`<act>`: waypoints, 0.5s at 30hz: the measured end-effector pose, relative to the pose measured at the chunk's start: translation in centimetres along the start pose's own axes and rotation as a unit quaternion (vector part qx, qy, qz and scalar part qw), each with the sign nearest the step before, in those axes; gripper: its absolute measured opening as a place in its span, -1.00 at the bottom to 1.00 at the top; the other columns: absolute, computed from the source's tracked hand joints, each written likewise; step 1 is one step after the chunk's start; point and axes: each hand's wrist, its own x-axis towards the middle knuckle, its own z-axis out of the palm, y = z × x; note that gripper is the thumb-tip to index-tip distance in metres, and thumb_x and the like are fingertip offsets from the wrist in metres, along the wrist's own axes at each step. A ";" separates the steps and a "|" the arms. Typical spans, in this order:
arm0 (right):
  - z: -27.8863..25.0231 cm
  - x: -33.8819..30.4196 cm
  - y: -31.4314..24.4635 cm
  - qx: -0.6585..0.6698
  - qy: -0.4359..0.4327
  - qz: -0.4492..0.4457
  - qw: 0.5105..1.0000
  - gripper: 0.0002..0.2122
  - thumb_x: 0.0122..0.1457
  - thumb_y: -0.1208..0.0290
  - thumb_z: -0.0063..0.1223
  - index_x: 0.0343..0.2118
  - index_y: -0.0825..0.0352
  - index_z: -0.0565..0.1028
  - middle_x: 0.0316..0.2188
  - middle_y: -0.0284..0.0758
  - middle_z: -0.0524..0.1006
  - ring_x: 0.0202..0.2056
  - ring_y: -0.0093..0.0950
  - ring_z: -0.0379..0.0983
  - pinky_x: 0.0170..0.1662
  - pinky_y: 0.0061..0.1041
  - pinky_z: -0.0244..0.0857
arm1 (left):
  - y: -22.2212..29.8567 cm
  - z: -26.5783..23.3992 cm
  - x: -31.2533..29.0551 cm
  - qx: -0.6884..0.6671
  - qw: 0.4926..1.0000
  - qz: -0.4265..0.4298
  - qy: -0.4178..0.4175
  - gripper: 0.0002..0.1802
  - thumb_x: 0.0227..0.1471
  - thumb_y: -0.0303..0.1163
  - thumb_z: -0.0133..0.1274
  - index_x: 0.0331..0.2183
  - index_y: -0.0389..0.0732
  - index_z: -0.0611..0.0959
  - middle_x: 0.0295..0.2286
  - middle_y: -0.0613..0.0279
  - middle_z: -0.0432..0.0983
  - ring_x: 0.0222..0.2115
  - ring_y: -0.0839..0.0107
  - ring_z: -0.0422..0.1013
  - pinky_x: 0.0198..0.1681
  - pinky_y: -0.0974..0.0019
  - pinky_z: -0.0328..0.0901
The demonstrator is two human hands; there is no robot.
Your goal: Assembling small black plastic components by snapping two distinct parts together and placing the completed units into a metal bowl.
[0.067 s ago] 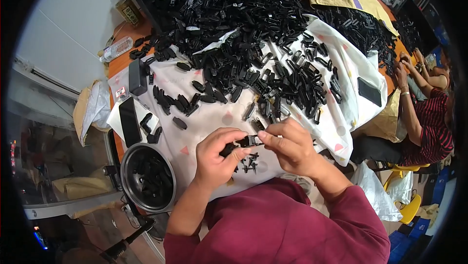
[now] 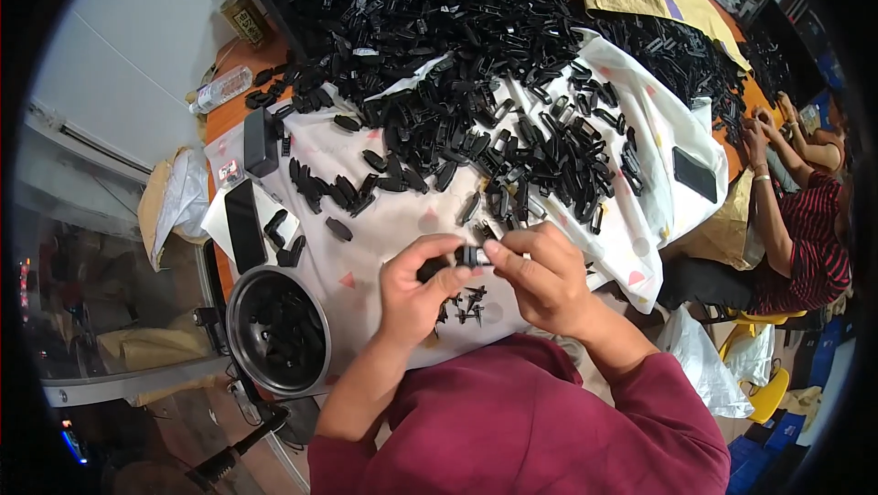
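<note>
Over the near edge of the cloth-covered table, both hands meet at a small black plastic part. My left hand closes round its left end, thumb and fingers pinching it. My right hand grips the other end between thumb and fingertips. The part's exact kind cannot be made out, and its ends are hidden by the fingers. Just below my hands lie several tiny black pieces on the cloth. Beyond them spreads a large heap of similar black plastic parts.
A metal bowl holding black parts stands at the left. Near it are a dark phone and a black box. Another phone lies to the right. Bottles stand and lie far left. A person in a striped shirt works at right.
The black part has turned a little between my fingers. My left hand has shifted slightly; my right hand stays nearly in place.
</note>
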 end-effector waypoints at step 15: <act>1.5 -1.7 0.3 0.137 0.090 0.135 0.977 -0.59 -0.17 0.72 0.09 -0.16 0.35 0.43 -0.44 -0.25 0.43 -0.50 -0.44 0.33 -0.46 -0.58 0.22 | -1.1 -0.3 0.6 0.226 0.955 0.190 -0.024 -0.64 -0.21 -0.55 0.18 -0.25 -0.33 0.53 -0.34 0.19 0.46 -0.47 0.56 0.34 -0.42 0.55 0.26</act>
